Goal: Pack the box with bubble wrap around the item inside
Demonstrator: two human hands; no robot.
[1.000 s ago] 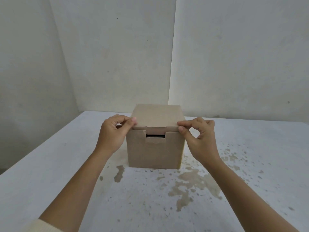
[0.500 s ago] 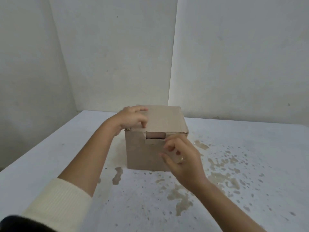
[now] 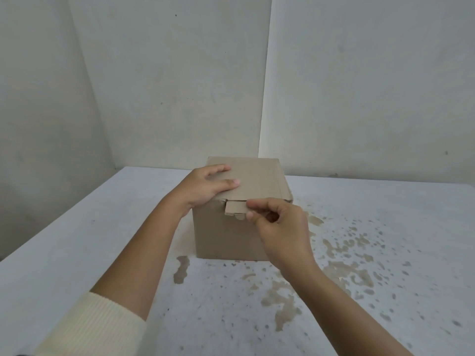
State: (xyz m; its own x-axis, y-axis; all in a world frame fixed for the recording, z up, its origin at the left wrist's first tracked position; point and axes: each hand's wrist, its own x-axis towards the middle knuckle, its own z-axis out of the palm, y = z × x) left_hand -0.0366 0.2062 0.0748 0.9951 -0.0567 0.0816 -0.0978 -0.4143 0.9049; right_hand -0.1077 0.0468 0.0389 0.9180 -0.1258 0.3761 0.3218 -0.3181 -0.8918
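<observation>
At about 10 o'clock on the cardboard box, the person's left hand lies flat with fingers spread, probably to keep the lid down. At 3 o'clock from it, the right hand pinches the lid's tuck tab, seemingly to work it at the front slot. The box stands mid-table. No writing is visible; the item inside is hidden.

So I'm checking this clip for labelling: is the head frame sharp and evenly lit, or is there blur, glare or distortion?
Head view: soft, even light, no glare; box, left hand and right hand slightly soft, tab edges readable; wall lines lean from wide-angle distortion.
</observation>
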